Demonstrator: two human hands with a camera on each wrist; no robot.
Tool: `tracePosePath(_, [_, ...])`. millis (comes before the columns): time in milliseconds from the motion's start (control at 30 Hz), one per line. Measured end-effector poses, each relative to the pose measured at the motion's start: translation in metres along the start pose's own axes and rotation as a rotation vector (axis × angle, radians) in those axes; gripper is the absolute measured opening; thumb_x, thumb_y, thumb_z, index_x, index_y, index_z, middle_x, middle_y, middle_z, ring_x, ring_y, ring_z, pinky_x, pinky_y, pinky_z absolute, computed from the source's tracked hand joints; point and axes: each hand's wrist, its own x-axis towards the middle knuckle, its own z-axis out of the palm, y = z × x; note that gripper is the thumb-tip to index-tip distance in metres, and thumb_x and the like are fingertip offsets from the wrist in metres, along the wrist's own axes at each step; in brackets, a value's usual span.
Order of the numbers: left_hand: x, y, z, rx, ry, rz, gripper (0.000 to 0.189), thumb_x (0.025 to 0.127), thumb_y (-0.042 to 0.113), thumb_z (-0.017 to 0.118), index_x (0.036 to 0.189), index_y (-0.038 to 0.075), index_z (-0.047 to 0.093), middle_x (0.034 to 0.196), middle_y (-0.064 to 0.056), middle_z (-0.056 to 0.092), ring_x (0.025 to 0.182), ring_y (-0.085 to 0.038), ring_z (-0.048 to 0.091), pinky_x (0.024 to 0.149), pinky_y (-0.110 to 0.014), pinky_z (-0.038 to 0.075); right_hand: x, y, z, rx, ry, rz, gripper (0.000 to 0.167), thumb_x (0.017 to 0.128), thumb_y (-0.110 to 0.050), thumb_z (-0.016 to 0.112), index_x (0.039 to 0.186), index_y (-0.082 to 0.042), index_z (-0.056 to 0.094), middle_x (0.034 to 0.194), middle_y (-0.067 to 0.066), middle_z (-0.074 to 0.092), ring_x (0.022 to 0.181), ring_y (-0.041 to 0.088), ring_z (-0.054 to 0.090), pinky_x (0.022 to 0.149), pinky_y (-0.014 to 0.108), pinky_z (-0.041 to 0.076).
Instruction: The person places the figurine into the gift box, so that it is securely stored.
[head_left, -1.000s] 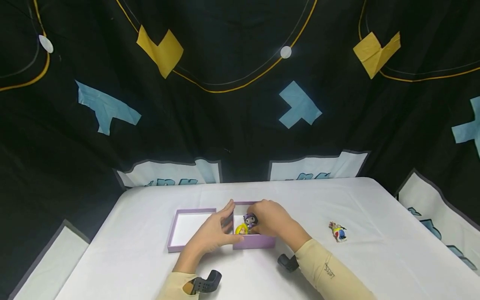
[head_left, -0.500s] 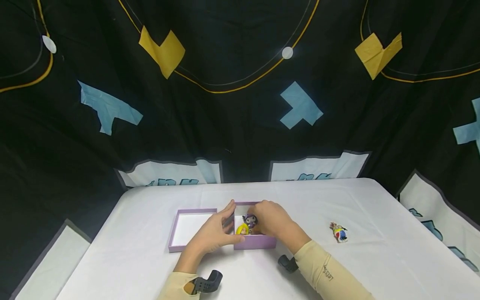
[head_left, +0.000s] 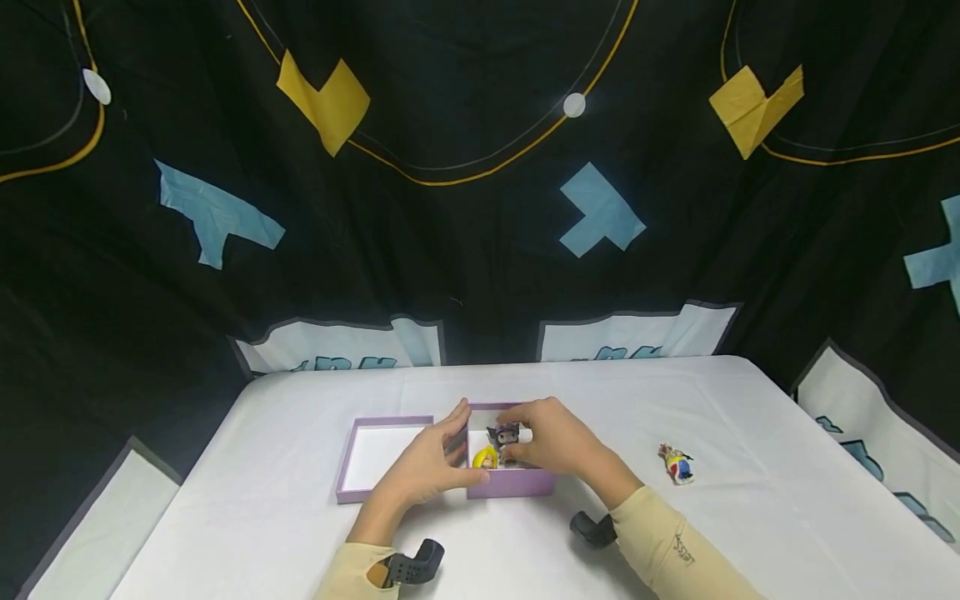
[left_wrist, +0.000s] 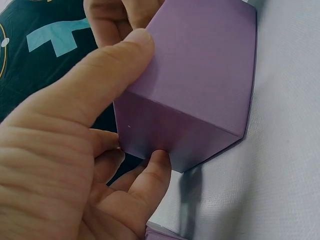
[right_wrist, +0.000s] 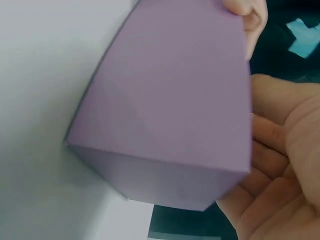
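The open purple box (head_left: 510,483) stands near the table's middle. My left hand (head_left: 423,467) holds its near left corner, thumb at the front rim and fingers along the left side; the left wrist view shows the thumb (left_wrist: 110,75) on the purple wall. From the right, my right hand (head_left: 555,437) reaches over the rim, thumb and fingertips on either side of a dark, horned toy figurine (head_left: 507,434) inside. Beside that figurine, a yellow-haired one (head_left: 484,457) sits in the near left corner. In the right wrist view the box wall (right_wrist: 165,90) hides the right fingertips.
A shallow purple-edged lid (head_left: 386,454), white inside, lies left of the box. Another small colourful figurine (head_left: 677,463) lies farther right on the white-covered table (head_left: 600,392). A black curtain (head_left: 480,250) hangs behind.
My right hand has shifted slightly right, with its thumb and fingers farther apart. The dark figurine has turned and moved a little right inside the box. My left hand has stayed put.
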Motion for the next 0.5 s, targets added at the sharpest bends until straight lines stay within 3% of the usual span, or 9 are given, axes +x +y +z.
tracePosePath(100, [0.001,-0.002,0.0,0.008,0.002,0.003,0.107,0.071,0.038,0.087,0.153,0.006,0.027,0.161,-0.003,0.016,0.133,-0.027,0.044,0.103,-0.032,0.043,-0.007,0.003,-0.006,0.104,0.018,-0.007,0.04,0.08,-0.021,0.08,0.117,-0.009,0.071,0.114,0.003,0.07,0.103,0.023,0.066,0.089,0.039,0.056])
tracePosePath(267, [0.002,-0.004,0.001,0.006,0.006,0.009,0.108,0.07,0.038,0.088,0.153,0.006,0.027,0.161,-0.003,0.016,0.134,-0.026,0.043,0.104,-0.032,0.042,-0.021,0.009,-0.013,0.253,0.063,0.055,0.043,0.08,-0.017,0.079,0.122,-0.011,0.069,0.122,0.001,0.067,0.114,0.02,0.063,0.096,0.035,0.052])
tracePosePath(500, [0.002,-0.004,0.002,-0.016,0.01,0.013,0.108,0.069,0.034,0.089,0.153,0.005,0.027,0.161,-0.003,0.016,0.136,-0.026,0.04,0.104,-0.031,0.041,-0.042,0.024,-0.024,0.35,0.174,0.134,0.047,0.079,-0.01,0.08,0.124,-0.008,0.067,0.125,0.004,0.065,0.115,0.022,0.062,0.098,0.035,0.05])
